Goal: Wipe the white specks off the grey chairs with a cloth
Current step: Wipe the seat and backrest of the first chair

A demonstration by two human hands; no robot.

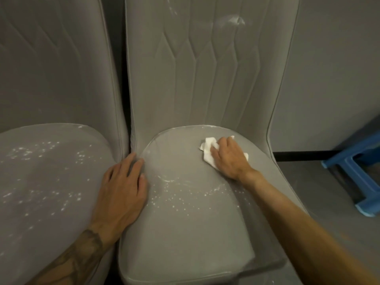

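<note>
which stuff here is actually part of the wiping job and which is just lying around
Part of the job:
- white cloth, gripped by the right hand
- right chair, with white specks on its seat and a white smear on its backrest
- left chair, seat also speckled
- left hand, resting flat where the two seats meet

Just lying about:
- blue stool, on the floor at the right

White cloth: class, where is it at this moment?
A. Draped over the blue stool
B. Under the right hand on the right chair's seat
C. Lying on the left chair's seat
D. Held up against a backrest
B: the right hand holds the white cloth down on the rear of the right chair's seat; the left hand has no cloth.
</note>
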